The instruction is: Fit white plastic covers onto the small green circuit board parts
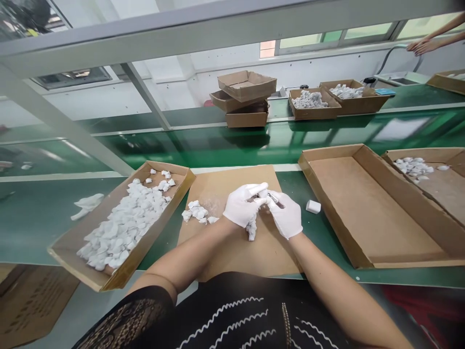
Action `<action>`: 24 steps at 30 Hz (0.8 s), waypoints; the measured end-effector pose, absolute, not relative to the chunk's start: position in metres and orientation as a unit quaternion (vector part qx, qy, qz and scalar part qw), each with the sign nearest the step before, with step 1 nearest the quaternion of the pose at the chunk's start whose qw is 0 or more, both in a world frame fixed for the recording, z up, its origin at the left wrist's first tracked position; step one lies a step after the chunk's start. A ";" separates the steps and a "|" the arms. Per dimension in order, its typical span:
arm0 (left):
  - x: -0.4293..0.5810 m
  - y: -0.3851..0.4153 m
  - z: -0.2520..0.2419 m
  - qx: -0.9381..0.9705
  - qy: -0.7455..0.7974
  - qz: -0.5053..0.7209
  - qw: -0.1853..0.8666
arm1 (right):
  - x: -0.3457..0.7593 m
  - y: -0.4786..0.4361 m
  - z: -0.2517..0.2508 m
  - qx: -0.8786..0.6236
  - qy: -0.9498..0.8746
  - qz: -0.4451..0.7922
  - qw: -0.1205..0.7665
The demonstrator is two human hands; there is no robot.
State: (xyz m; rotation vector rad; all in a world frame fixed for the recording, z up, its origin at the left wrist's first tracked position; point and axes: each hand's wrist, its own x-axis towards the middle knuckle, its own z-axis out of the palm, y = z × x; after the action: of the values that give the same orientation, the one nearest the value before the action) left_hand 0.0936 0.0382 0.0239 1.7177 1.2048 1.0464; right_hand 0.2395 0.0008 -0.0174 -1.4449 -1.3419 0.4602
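Both my hands wear white gloves and meet above a sheet of brown cardboard (225,257). My left hand (242,205) pinches a small white piece (263,193), partly hidden by the fingers. In my right hand (286,216), closed against it, is a small shiny metal tool (273,198); its exact kind is unclear. White scraps (251,228) lie in a heap on the cardboard just below the hands. Left of them, a small group of lumpy white pieces (196,211) rests on the same sheet.
A cardboard tray (187,180) full of white pieces stands at left, beside a white glove (87,205). A white block (313,207) sits right of the sheet, near a bare cardboard tray (374,213). Beyond the green conveyor (203,145) are stacked trays (247,89) and another person's hands (423,46).
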 end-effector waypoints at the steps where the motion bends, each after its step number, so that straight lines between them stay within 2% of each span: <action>1: 0.093 0.038 0.024 0.677 0.469 0.405 0.396 | 0.239 0.001 -0.019 -0.605 -0.560 0.190 0.533; 7: 0.088 0.036 0.029 0.700 0.441 0.355 0.436 | 0.238 0.000 -0.024 -0.575 -0.585 0.149 0.552; 13: 0.091 0.037 0.030 0.638 0.498 0.331 0.485 | 0.242 -0.001 -0.024 -0.589 -0.605 0.104 0.527; 17: 0.090 0.039 0.021 0.607 0.492 0.289 0.553 | 0.243 0.000 -0.026 -0.595 -0.591 0.134 0.527; 21: 0.091 0.048 0.004 0.689 0.433 0.364 0.454 | 0.241 0.005 -0.029 -0.626 -0.535 0.225 0.520; 24: 0.094 0.052 0.002 0.712 0.441 0.362 0.409 | 0.236 0.009 -0.030 -0.622 -0.522 0.260 0.523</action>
State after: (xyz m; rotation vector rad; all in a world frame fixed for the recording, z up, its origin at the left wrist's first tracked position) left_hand 0.0942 0.0518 0.0017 1.7948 1.1111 0.9117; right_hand 0.2363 0.0087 -0.0295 -1.4899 -1.2493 0.6216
